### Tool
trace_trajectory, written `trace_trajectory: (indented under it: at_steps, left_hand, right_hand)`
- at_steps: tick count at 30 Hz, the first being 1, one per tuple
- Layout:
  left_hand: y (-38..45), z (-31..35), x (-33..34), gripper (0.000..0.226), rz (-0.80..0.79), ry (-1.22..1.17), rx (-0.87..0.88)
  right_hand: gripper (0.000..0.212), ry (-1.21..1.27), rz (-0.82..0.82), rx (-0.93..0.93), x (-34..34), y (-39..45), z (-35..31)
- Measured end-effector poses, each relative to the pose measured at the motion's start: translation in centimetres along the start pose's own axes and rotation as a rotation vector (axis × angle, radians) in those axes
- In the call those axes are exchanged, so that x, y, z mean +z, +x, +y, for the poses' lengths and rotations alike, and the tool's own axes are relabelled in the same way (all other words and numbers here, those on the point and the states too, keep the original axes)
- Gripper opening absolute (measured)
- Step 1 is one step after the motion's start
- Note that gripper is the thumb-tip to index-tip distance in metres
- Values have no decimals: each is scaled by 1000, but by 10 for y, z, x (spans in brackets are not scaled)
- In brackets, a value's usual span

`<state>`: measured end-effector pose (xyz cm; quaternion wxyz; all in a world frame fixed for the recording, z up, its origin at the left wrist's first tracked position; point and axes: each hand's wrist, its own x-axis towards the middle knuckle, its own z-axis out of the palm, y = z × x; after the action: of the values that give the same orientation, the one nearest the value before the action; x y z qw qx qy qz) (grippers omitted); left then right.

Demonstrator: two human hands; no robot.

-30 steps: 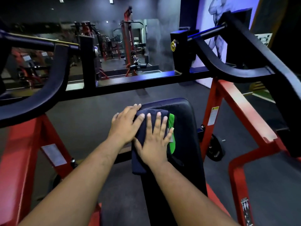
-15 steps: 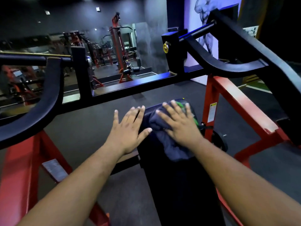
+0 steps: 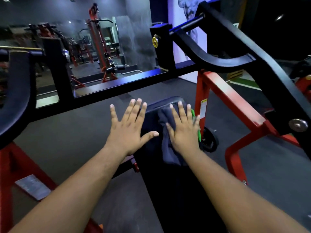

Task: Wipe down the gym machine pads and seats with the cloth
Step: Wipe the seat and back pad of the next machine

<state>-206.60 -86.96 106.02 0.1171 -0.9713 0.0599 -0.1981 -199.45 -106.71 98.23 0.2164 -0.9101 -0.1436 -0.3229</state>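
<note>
1. The right hand [image 3: 182,132] lay flat on the dark cloth [image 3: 168,148], with its fingers straight and spread. It pressed the cloth down on the black pad [image 3: 168,190]. It did not curl round it.

2. The cloth sat under that hand, at the far end of the pad. A loose bit hung out below the wrist. A green edge [image 3: 198,133] peeked out past the little finger.

3. The left hand [image 3: 131,130] was open too, with its fingers spread wide. Its thumb touched the left side of the pad. The rest of the hand hung out over the dark floor [image 3: 67,140].

4. A second before, both hands were on the cloth together. Now the left hand had slid off to the side, and the right hand had pushed the cloth up to the far end.

5. This looked like the wipe had reached the top of the pad. The long part of the pad near the person was not covered by the cloth, so it may have needed a wipe next.

6. Red legs [image 3: 223,93] and black bars [image 3: 117,84] of the machine stood around both hands.
</note>
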Motion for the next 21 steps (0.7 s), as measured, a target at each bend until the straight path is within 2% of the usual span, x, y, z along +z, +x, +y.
trace_trajectory:
  at_steps: [3, 6, 9, 13, 15, 16, 19, 21]
  left_hand:
    - [9, 5, 4, 104, 56, 71, 43]
    - [7, 7, 15, 103, 128, 13, 67]
    - [9, 11, 16, 101, 142, -88, 30]
    - [10, 5, 11, 98, 142, -237, 53]
    - [12, -1, 10, 96, 143, -365, 64]
    - [13, -4, 9, 96, 132, -442, 68]
    - [8, -9, 7, 100, 120, -729, 17]
    - [-2, -13, 5, 101, 110, -831, -48]
  right_hand:
    - [65, 96, 1, 4, -11, 54, -15]
    - [63, 152, 54, -40, 1, 15, 14]
    - [63, 271, 61, 88, 12, -29, 42]
    - [60, 383, 113, 294, 1, 36, 16]
    - [58, 340, 158, 320, -8, 66, -14]
    - [59, 294, 167, 271, -9, 65, -36]
    - [58, 259, 78, -122, -11, 25, -86]
    - [60, 196, 34, -321, -14, 30, -58]
